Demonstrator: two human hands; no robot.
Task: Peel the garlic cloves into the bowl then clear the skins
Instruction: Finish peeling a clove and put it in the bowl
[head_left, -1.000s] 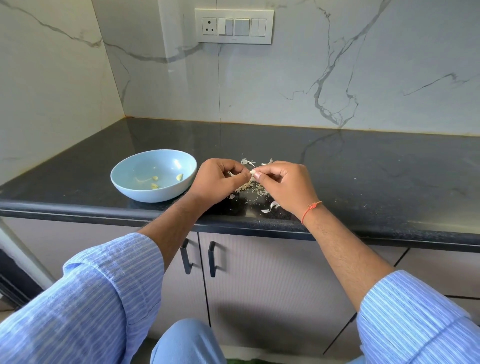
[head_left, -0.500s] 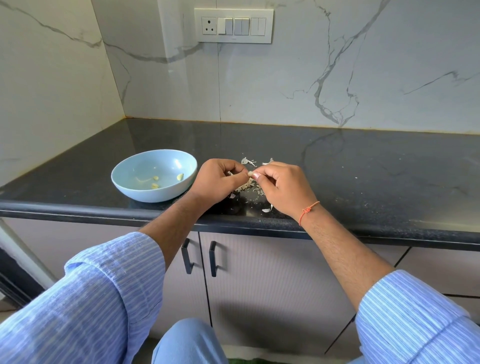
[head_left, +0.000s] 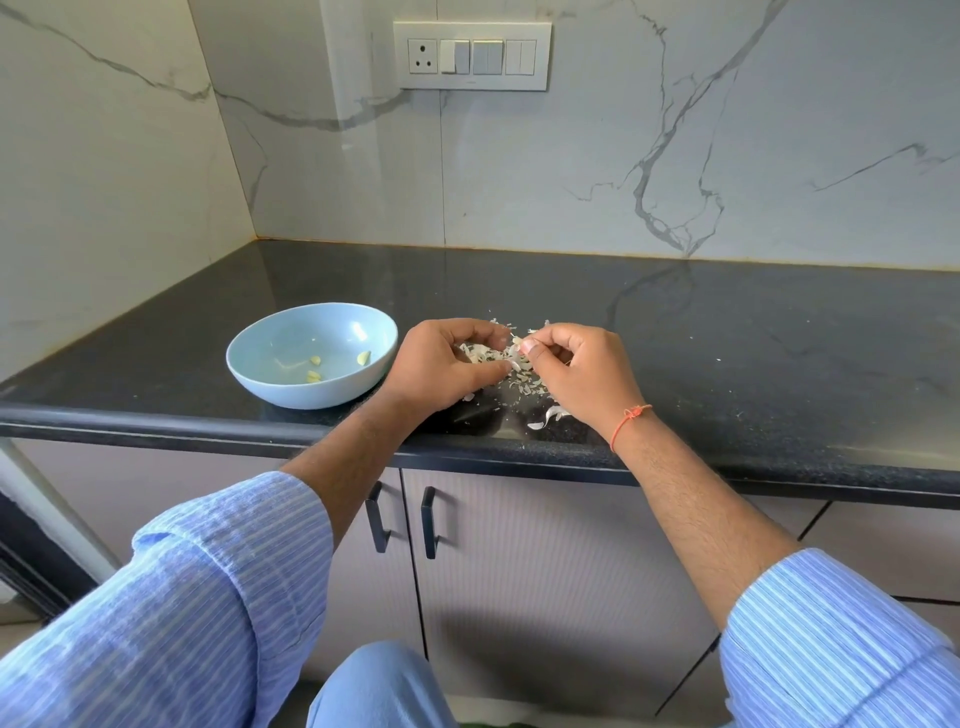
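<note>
Garlic clove (head_left: 517, 347): we have it pinched in our right hand (head_left: 582, 379), thumb and forefinger curled tight on it, just above the skins (head_left: 511, 376) heaped on the counter (head_left: 727, 332). Left hand (head_left: 441, 364) close beside, fingers curled in toward the clove; whether they grip it or only a flake of skin, we cannot tell. Bowl (head_left: 311, 397) sits just left of our left hand, three peeled cloves (head_left: 337, 366) inside. Risks, as we judge them: a slippery clove could pop from the pinch into the skin pile or off the counter edge; light skins could drift into the bowl.
</note>
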